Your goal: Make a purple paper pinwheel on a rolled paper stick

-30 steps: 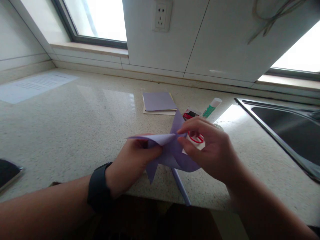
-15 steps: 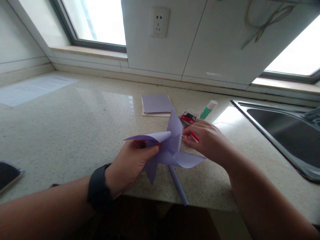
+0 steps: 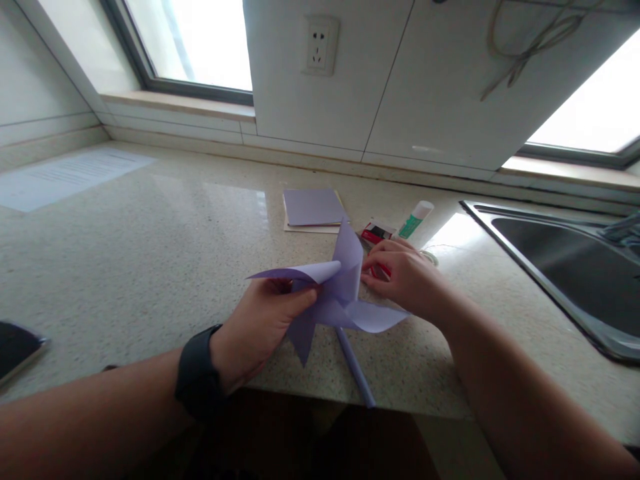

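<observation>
My left hand (image 3: 260,327), with a dark watch (image 3: 197,373) on the wrist, holds a purple paper pinwheel (image 3: 345,293) by one blade just above the counter's front edge. A rolled purple paper stick (image 3: 354,367) runs from under the pinwheel past the edge. My right hand (image 3: 410,280) lies on the counter right behind the pinwheel, fingers curled over a small red-and-white item (image 3: 384,269) that is mostly hidden.
A stack of purple paper (image 3: 313,208), a small red box (image 3: 377,233) and a green-and-white glue stick (image 3: 416,219) lie behind my hands. A steel sink (image 3: 565,267) is at the right. A dark phone (image 3: 15,347) and a printed sheet (image 3: 65,177) lie at the left.
My right hand has drawn back from the pinwheel's centre and gone down to the counter with the red-and-white item. The left hand keeps the pinwheel almost still.
</observation>
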Demonstrator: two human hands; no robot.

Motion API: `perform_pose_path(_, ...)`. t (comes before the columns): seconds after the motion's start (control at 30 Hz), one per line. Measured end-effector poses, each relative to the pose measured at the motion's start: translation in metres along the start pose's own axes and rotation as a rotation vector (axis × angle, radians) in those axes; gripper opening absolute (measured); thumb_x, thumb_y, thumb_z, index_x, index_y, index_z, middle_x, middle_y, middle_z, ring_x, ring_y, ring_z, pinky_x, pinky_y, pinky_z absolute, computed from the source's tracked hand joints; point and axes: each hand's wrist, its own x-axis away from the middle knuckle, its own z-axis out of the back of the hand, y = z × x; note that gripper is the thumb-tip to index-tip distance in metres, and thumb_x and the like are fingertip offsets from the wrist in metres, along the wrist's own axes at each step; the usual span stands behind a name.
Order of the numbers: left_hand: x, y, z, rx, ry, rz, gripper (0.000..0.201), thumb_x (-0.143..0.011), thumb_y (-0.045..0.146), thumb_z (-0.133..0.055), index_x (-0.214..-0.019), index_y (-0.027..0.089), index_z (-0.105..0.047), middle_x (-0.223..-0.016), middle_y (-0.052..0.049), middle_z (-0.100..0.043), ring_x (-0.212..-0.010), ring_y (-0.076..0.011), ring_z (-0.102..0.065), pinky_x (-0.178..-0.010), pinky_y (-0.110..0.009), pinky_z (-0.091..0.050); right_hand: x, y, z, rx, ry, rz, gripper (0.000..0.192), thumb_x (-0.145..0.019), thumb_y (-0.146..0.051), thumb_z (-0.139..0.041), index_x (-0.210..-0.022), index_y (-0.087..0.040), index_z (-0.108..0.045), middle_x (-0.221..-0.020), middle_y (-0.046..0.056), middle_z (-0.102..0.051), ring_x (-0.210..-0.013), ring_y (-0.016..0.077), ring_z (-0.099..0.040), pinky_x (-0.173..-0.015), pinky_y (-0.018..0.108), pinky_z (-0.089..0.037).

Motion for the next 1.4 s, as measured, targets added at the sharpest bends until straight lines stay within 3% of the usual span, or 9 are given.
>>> perform_pose_path(0.1,0.001,0.0,-0.001,-0.004,0.013,0.0,0.021,-0.078,0.021,-0.081,-0.098,0.02,-0.082,-0.102,-0.004,-0.081,-0.092,-0.0175,-0.071,-0.088,-0.029,-0.053,-0.001,0.003,-0.003,-0.037,-0.009,0.022,0.008,-0.087,-0.028,-0.072,-0.092,-0.026,-0.077,-0.096,0.005,-0.071,-0.096,0.0249,-0.063,-0.093,0.043,-0.047)
perform_pose_path(0.27,0.001,0.0,-0.001,0.003,-0.002,0.013,0.02,-0.077,0.021,-0.081,-0.097,0.02,-0.082,-0.1,-0.004,-0.081,-0.091,-0.0175,-0.071,-0.087,-0.029,-0.053,-0.003,0.003,-0.004,-0.074,-0.009,0.035,0.004,-0.085,-0.026,-0.072,-0.085,-0.025,-0.076,-0.095,0.004,-0.072,-0.096,0.0241,-0.063,-0.094,0.043,-0.045)
perform_pose_path(0.43,0.001,0.002,-0.003,0.002,0.022,0.02,0.022,-0.077,0.022,-0.082,-0.098,0.019,-0.082,-0.105,-0.005,-0.081,-0.092,-0.0176,-0.071,-0.087,-0.029,-0.053,-0.001,-0.003,-0.001,-0.112,0.032,-0.047,0.003,-0.078,-0.021,-0.072,-0.08,-0.022,-0.073,-0.077,0.003,-0.07,-0.08,0.0225,-0.062,-0.079,0.039,-0.047)
perform_pose_path(0.6,0.002,0.006,-0.005,-0.006,0.017,0.025,0.022,-0.076,0.023,-0.081,-0.097,0.017,-0.082,-0.101,-0.006,-0.081,-0.091,-0.019,-0.071,-0.087,-0.03,-0.053,0.006,-0.007,0.003,-0.353,0.128,-0.145,0.005,-0.078,-0.023,-0.07,-0.082,-0.022,-0.07,-0.08,0.002,-0.07,-0.072,0.0185,-0.062,-0.068,0.034,-0.047)
perform_pose_path(0.83,0.002,0.005,-0.003,-0.046,0.025,0.01,0.024,-0.077,0.022,-0.079,-0.099,0.016,-0.081,-0.098,-0.007,-0.08,-0.096,-0.0225,-0.07,-0.091,-0.034,-0.052,0.011,-0.008,0.004,-0.608,0.214,-0.124,0.013,-0.081,-0.031,-0.075,-0.089,-0.022,-0.071,-0.087,0.004,-0.071,-0.077,0.0191,-0.064,-0.07,0.035,-0.052)
perform_pose_path(1.0,0.003,0.007,-0.004,-0.043,0.023,0.015,0.024,-0.076,0.024,-0.08,-0.099,0.016,-0.081,-0.104,-0.009,-0.08,-0.095,-0.0227,-0.071,-0.09,-0.034,-0.053,0.014,-0.012,0.008,-0.579,0.279,-0.09,0.01,-0.085,-0.031,-0.074,-0.092,-0.024,-0.072,-0.09,0.004,-0.073,-0.083,0.0198,-0.067,-0.077,0.037,-0.054)
perform_pose_path(1.13,0.003,0.006,-0.004,-0.031,0.027,0.027,0.024,-0.075,0.024,-0.081,-0.098,0.016,-0.081,-0.105,-0.009,-0.08,-0.092,-0.0222,-0.072,-0.088,-0.034,-0.053,0.015,-0.016,0.011,-0.544,0.315,-0.067,0.008,-0.085,-0.029,-0.073,-0.09,-0.023,-0.071,-0.086,0.003,-0.072,-0.077,0.0183,-0.065,-0.07,0.034,-0.052)
perform_pose_path(1.4,0.003,0.006,-0.004,-0.05,0.026,0.023,0.024,-0.077,0.024,-0.079,-0.1,0.016,-0.081,-0.107,-0.009,-0.08,-0.098,-0.0233,-0.071,-0.09,-0.033,-0.052,0.014,-0.017,0.01,-0.664,0.291,-0.048,0.009,-0.084,-0.021,-0.074,-0.092,-0.023,-0.071,-0.098,0.004,-0.076,-0.086,0.0192,-0.068,-0.076,0.036,-0.054)
